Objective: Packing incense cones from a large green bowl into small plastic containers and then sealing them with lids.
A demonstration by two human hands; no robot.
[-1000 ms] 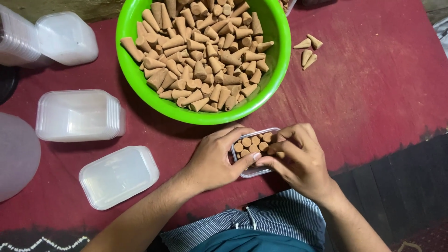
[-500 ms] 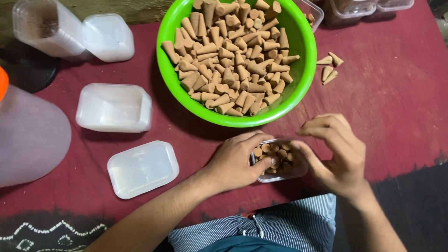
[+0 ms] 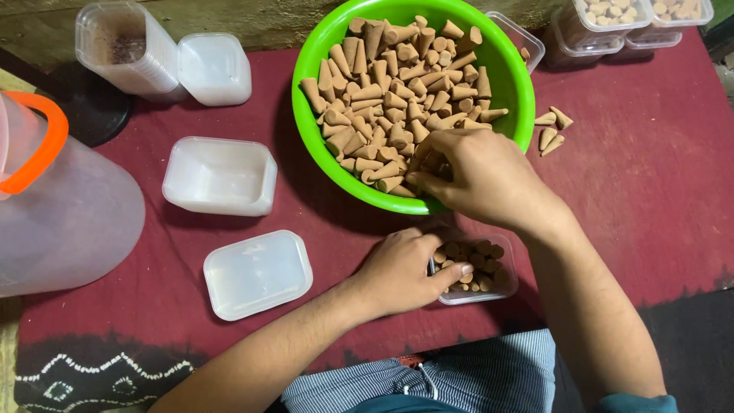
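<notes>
The fingers of my right hand [image 3: 478,172] are curled down into the heap of brown incense cones [image 3: 397,92], pinching some at the near inner wall of the bright green bowl [image 3: 317,46]; how many I hold is hidden under my knuckles. My left hand [image 3: 401,271] lies on the worktop [image 3: 650,176], its fingers [image 3: 451,274] wrapped over the left rim of a small clear plastic box [image 3: 501,287], steadying it. The box is partly filled with cones and sits just in front of the bowl, close to the near edge of the dark red cloth.

Left of my left hand lies a clear lid [image 3: 258,274], and beyond it an empty clear tray [image 3: 220,174], each with a strip of bare cloth around it. A large translucent jug [image 3: 65,229] with an orange handle [image 3: 34,145] crowds the far left edge. At the back left a stack of clear containers [image 3: 126,50] lies tipped beside another lid [image 3: 214,67].

Right of the bowl four loose cones [image 3: 552,130] lie on the cloth, with wide bare cloth beyond them. Filled boxes [image 3: 638,19] stand at the back right corner.
</notes>
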